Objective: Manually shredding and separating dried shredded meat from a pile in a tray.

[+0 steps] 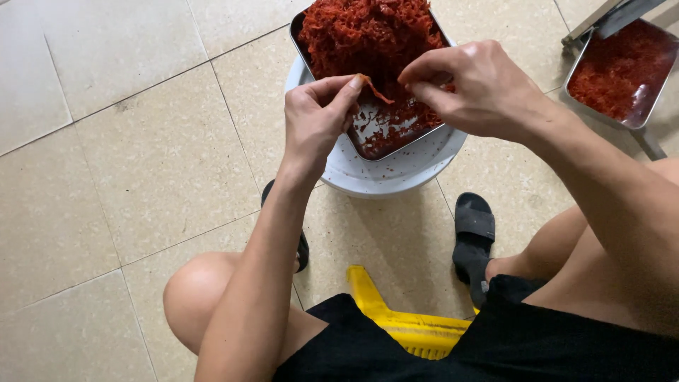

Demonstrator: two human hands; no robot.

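A square metal tray (368,145) heaped with red shredded strands (368,32) rests on an upturned white bucket (403,170) on the tiled floor. My left hand (315,120) pinches one end of a thin red strip (375,90) over the tray's near corner. My right hand (477,88) hovers just to the right with its fingertips pinched together by the strip's other end and the pile. The near part of the tray is nearly bare, with only red specks.
A second metal tray (640,117) of red shreds sits at the upper right on a metal frame. A yellow plastic stool (403,318) shows between my knees. Black sandals (472,237) are on both feet beside the bucket.
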